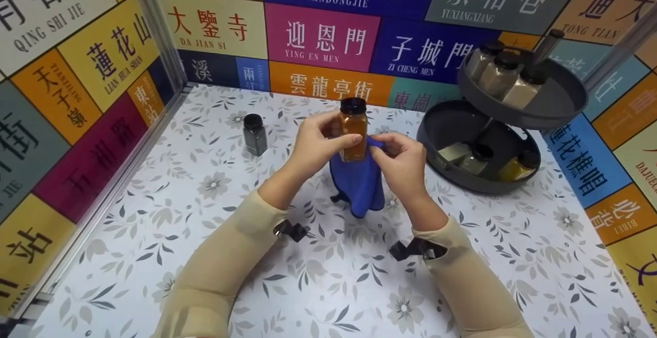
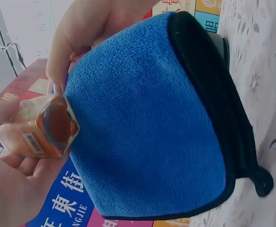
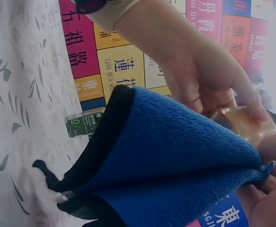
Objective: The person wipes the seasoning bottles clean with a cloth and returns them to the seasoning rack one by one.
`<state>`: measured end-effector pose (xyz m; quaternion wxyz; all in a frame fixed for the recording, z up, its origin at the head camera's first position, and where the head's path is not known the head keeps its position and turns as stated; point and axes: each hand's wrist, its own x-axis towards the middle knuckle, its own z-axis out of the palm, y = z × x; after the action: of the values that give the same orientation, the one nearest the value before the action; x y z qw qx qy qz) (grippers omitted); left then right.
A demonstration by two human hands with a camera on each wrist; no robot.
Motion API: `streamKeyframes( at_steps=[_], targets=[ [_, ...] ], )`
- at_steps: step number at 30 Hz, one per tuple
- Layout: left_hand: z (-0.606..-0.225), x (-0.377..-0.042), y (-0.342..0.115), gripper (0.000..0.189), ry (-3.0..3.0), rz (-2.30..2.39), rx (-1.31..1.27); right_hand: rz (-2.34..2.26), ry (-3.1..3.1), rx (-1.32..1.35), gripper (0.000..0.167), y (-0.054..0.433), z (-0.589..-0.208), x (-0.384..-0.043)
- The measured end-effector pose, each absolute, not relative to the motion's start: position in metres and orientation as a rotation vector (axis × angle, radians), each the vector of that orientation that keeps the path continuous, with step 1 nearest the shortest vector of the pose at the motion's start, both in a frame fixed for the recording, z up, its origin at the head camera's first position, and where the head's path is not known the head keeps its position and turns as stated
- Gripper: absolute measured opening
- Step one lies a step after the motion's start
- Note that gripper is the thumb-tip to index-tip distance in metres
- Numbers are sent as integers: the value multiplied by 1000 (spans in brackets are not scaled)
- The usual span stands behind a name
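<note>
My left hand [image 1: 321,140] grips a square glass jar [image 1: 354,138] with a black lid and orange-brown contents, held upright above the table. In the left wrist view the base of the jar [image 2: 57,125] faces the camera. Beside it my right hand [image 1: 403,161] pinches a blue cloth [image 1: 356,184] near its top. The cloth hangs down in folds, and its dark edging and a small loop show in the right wrist view, where the cloth [image 3: 176,156] covers much of the picture. The jar stands close against the upper part of the cloth.
On the table [image 1: 215,235] to the left stands a black-lidded jar [image 1: 255,135] with dark contents. A dark two-tier round rack [image 1: 477,184] at the right holds several jars, some lying tilted. Printed panels [image 1: 323,35] wall in the back and sides.
</note>
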<state>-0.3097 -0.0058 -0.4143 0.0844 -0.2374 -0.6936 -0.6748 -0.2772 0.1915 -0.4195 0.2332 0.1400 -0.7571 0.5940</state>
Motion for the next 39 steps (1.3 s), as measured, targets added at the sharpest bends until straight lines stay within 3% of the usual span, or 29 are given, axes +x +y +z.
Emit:
streamKeyframes(
  at_steps=[11,28,39],
  targets=[
    [-421,-310,1,29,-2283,-1919,-944,1721,-1806,374,18,203,-412,-280],
    [-420,-316,-8,40,-2187,-1826,-530,1327,-1909,594,18,179,-432,-272],
    [-423,-311,3,25,-2275,-1909,-900,1559,-1835,499,16,201,-418,-281]
  ],
)
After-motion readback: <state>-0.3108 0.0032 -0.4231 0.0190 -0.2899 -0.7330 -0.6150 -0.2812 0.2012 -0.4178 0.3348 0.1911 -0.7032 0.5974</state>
